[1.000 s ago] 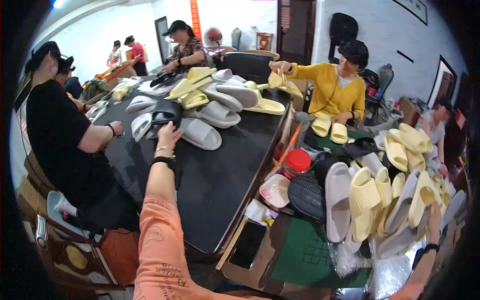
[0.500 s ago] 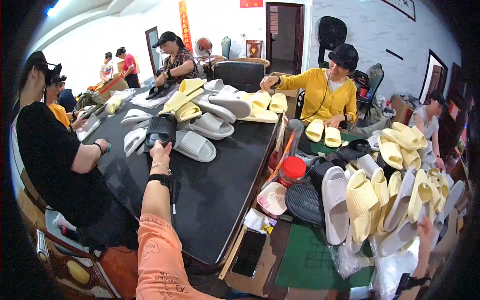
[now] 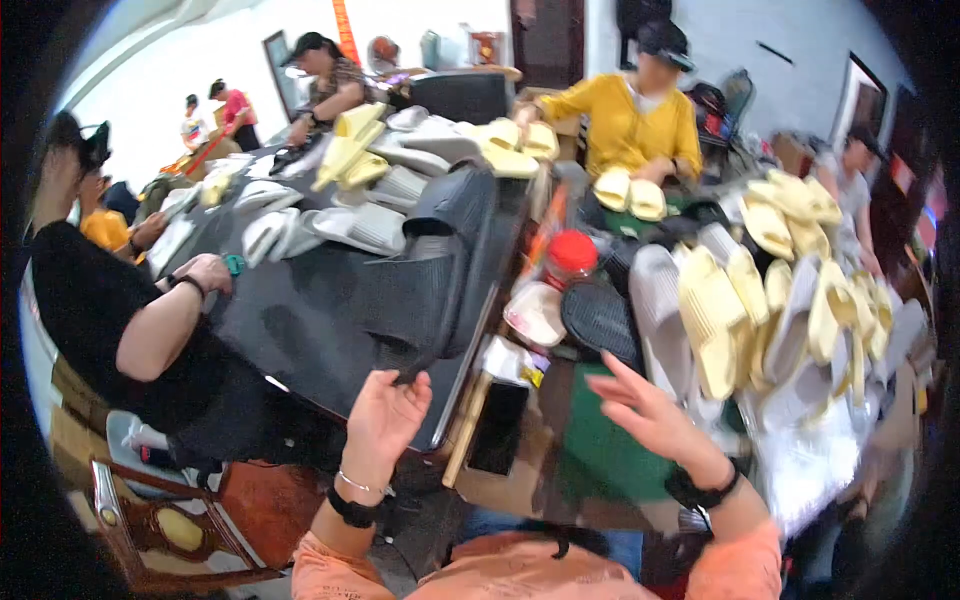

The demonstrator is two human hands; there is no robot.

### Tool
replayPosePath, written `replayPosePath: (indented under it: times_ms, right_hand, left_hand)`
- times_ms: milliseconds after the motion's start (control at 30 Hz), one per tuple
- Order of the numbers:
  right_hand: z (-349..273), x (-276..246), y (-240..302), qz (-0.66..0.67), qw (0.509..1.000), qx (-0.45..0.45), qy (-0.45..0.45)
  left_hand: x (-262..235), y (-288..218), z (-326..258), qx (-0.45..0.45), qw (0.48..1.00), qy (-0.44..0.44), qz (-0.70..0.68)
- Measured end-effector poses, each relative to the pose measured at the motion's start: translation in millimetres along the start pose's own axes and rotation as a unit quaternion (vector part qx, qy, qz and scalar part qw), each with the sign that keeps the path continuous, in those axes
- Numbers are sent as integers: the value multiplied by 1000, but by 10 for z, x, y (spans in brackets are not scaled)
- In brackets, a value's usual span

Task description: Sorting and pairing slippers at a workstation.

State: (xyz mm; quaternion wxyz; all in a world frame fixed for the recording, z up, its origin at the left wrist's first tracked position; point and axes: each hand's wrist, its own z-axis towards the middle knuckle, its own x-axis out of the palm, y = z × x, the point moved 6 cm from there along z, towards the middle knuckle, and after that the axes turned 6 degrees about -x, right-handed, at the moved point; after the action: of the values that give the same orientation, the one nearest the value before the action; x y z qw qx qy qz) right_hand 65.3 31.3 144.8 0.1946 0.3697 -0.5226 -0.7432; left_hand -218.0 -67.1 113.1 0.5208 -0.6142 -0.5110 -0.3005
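A pair of black ribbed slide slippers point(image 3: 432, 290) hangs above the dark table, raised toward me. My left hand point(image 3: 388, 420) pinches the slippers by their near ends, the fingers closed. Over the green mat, my right hand point(image 3: 650, 410) is open, its fingers stretched out, holding nothing. It is nearest to a dark ribbed slipper sole point(image 3: 598, 318) and a large pile of yellow and grey slides point(image 3: 715, 320) on the right.
Yellow and grey slides point(image 3: 365, 228) lie on the dark table point(image 3: 280, 340). A red-lidded jar point(image 3: 571, 256), a phone point(image 3: 498, 428) and a green mat point(image 3: 605, 450) are near me. A co-worker in yellow point(image 3: 640, 120) sits opposite; another in black point(image 3: 110, 300) is at left.
My left hand has drawn back toward me with the black slippers, lifting them off the table. My right hand has come left from the slipper pile to over the mat. The view has shifted.
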Motion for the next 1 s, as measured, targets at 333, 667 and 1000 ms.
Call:
replayPosePath:
  times_ms: [333,667,1000]
  right_hand:
    - [-422,269,-464,516,834,67,-185]
    - [-1107,-765,89,379,881,-77,-273]
    - [-1447,-13,-1074,308,866,253,-300]
  left_hand:
    - [-32,1353,-194,-274,934,26,227]
    - [965,458,44,37,745,54,664]
    - [736,1612,1325,-1,179,381,907]
